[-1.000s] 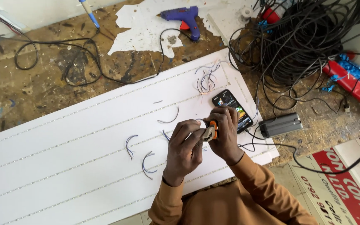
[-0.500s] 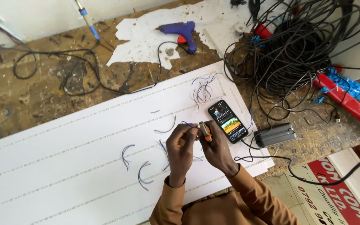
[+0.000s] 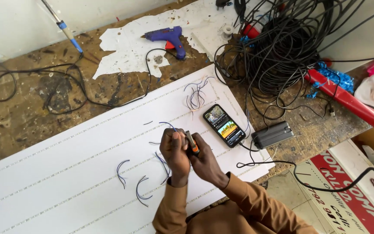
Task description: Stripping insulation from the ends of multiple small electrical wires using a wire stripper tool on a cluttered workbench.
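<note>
My left hand and my right hand meet over a long white panel with dotted strips running along it. The right hand grips a small orange and black hand tool, held upright between the two hands. My left hand pinches a thin blue wire that curves out above its fingers. Short curved wire pieces lie on the panel left of the hands. A loose bunch of cut wires lies on the panel above them.
A lit phone lies right of the hands, cabled to a grey box. A black cable tangle, a blue glue gun, a soldering iron and a red tube sit on the worn bench. A red-lettered sign lies below the bench edge.
My hands have stayed together on the tool and shifted a little left, away from the phone. The blue wire now shows above my left hand.
</note>
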